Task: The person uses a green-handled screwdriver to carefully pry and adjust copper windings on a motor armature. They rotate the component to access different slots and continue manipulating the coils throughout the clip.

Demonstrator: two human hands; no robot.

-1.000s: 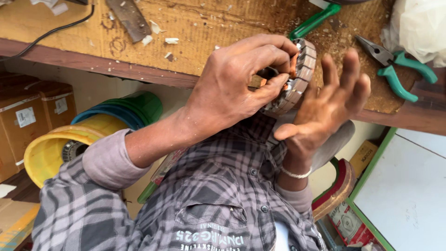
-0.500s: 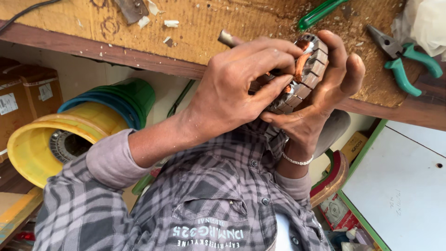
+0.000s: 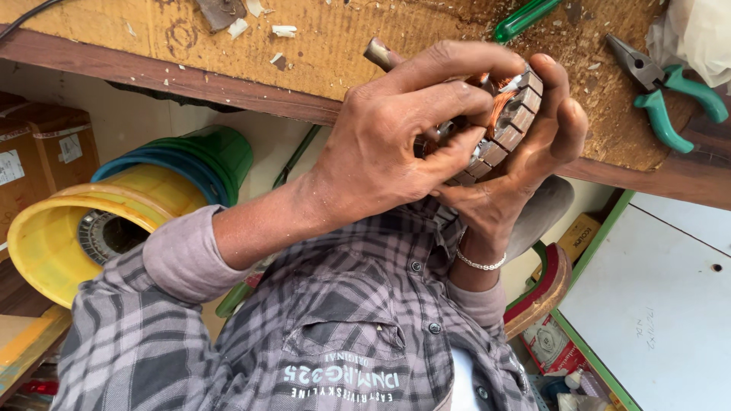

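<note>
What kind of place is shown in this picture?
Probably a small repair workshop: a scarred wooden bench strewn with chips, green-handled pliers and a screwdriver on it, and a copper-wound motor part held in both hands.

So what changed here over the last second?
The right hand, open with fingers spread a second ago, closed around the motor core from below and now cups it. The left hand kept its grip on the core throughout. The green-handled pliers and green screwdriver stayed on the workbench.
</note>
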